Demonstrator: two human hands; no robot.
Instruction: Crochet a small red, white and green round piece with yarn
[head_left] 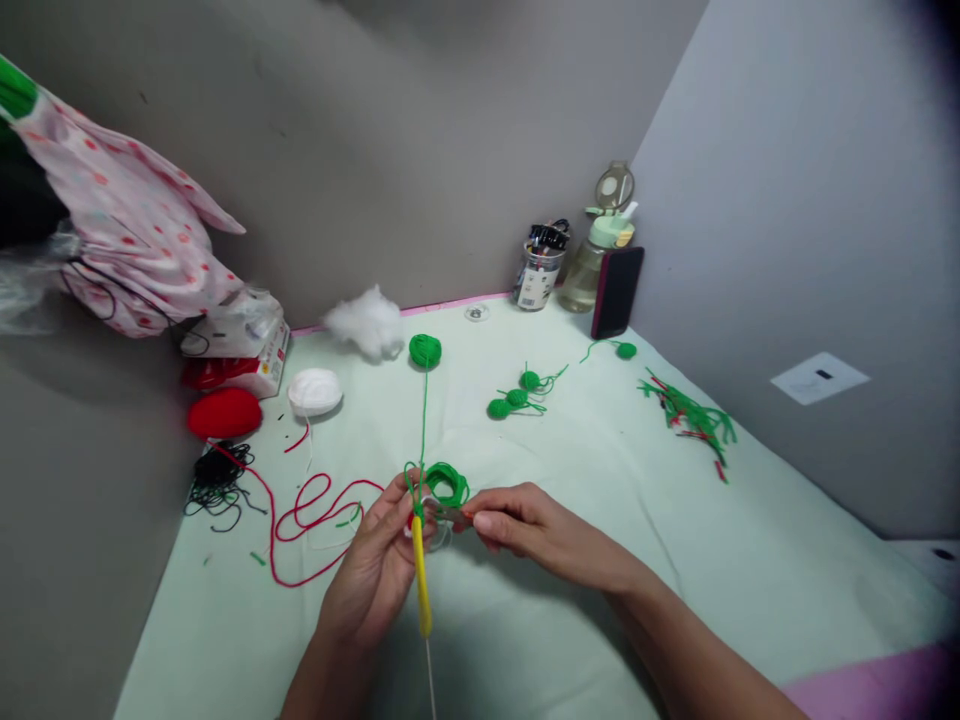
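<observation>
Pinching, in head view, green yarn [418, 508] with your left hand [379, 560] over the near worktop [592, 460], yellow-handled tool [422, 590] against it | your right hand [525, 525] grips a small metal tool [450, 515], type unclear, right of the yarn | green ball [425, 351] far, right of white fluff [367, 322]

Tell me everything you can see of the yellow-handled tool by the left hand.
The yellow-handled tool has a slim, slightly curved, smooth grip, perhaps plastic or rubber. A thin, pale, metallic-looking shaft runs from its near end out of the bottom of the picture. It lies nearly lengthwise in the view, beside the palm of the left hand. Its far end meets green yarn near the fingertips; any tip there is hidden, and exactly how it is held is unclear.
</observation>
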